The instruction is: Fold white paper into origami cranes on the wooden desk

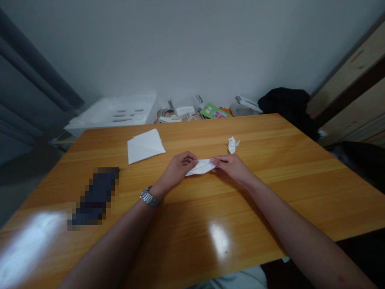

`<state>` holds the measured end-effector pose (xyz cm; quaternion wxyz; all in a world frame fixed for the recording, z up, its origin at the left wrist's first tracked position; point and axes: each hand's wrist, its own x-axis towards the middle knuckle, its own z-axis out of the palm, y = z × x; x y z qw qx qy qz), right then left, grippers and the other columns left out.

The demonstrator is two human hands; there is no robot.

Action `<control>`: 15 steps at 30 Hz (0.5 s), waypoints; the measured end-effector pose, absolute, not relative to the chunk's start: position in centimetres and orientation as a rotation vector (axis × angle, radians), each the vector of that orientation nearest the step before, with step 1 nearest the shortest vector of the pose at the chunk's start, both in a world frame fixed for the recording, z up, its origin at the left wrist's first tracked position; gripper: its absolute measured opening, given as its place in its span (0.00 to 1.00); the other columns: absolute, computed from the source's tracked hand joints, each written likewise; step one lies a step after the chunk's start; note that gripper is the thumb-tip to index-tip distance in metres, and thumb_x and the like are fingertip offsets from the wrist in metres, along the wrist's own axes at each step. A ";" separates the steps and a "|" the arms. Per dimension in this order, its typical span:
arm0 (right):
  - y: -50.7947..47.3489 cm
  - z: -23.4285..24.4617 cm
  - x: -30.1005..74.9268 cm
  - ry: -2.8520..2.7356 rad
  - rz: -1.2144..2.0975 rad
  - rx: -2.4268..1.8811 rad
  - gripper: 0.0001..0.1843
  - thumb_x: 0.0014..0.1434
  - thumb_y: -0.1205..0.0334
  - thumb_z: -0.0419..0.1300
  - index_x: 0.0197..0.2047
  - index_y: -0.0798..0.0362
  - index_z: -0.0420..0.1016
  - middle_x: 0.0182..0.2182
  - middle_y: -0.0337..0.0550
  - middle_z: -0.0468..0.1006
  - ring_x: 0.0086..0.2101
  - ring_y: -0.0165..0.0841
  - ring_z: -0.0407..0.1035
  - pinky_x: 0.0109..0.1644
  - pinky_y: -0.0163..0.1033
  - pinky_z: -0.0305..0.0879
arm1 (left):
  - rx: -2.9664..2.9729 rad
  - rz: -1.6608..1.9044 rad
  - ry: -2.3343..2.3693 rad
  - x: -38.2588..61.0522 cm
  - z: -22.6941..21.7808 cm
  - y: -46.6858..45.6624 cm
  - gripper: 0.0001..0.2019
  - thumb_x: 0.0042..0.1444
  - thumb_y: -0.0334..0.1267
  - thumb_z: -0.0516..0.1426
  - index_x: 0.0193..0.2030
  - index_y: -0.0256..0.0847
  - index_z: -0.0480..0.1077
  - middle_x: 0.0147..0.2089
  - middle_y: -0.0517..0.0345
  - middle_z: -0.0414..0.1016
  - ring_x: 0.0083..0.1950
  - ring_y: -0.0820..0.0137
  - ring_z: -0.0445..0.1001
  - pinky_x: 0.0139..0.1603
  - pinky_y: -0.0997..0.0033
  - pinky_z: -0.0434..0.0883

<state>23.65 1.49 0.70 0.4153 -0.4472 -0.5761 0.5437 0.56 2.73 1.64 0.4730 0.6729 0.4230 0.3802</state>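
Observation:
Between my two hands is a folded piece of white paper point(201, 167), held just above or on the wooden table point(186, 224). My left hand point(182, 165), with a metal watch point(148, 197) on its wrist, pinches the paper's left end between thumb and curled fingers. At the right end, my right hand point(230, 165) grips it with the thumb on top and fingers underneath. Just beyond my right hand stands a small folded paper figure point(232, 145) with pointed tips. A stack of white paper sheets point(146, 146) lies beyond my left hand.
A dark, pixelated flat object point(94, 198) lies on the table's left side. Past the far edge are a white foam tray point(120, 110), a green booklet point(214, 111), a plastic box point(245, 105) and a black cloth-like heap point(284, 102). A grey curtain point(27, 72) hangs at left.

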 end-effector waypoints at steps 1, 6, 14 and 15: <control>1.5 0.7 23.7 -1.468 1.359 -1.125 0.23 0.55 0.43 0.68 0.40 0.57 0.86 0.35 0.48 0.84 0.32 0.34 0.73 0.39 0.42 0.72 | 1.663 0.926 1.038 0.5 1.7 2.8 0.15 0.58 0.49 0.62 0.40 0.36 0.73 0.38 0.53 0.77 0.38 0.68 0.75 0.40 0.70 0.71; 1.2 1.0 23.8 -1.747 1.196 -1.104 0.18 0.61 0.48 0.63 0.40 0.54 0.84 0.38 0.46 0.85 0.36 0.37 0.75 0.43 0.42 0.70 | 1.788 0.865 1.031 0.4 2.2 2.4 0.13 0.60 0.47 0.61 0.40 0.37 0.74 0.36 0.54 0.78 0.37 0.68 0.76 0.38 0.71 0.71; 0.8 0.7 23.1 -1.808 1.102 -1.172 0.14 0.62 0.53 0.62 0.37 0.55 0.82 0.33 0.45 0.83 0.33 0.35 0.72 0.39 0.39 0.66 | 1.941 0.800 1.041 1.2 3.1 1.2 0.10 0.62 0.45 0.59 0.43 0.41 0.76 0.41 0.55 0.81 0.42 0.66 0.79 0.45 0.69 0.73; 0.9 0.6 23.2 -1.763 1.118 -1.174 0.14 0.61 0.52 0.63 0.36 0.55 0.81 0.33 0.44 0.82 0.33 0.35 0.72 0.39 0.39 0.65 | 1.942 0.812 1.029 1.1 3.1 1.2 0.11 0.61 0.45 0.61 0.45 0.41 0.76 0.43 0.55 0.81 0.44 0.65 0.79 0.47 0.68 0.73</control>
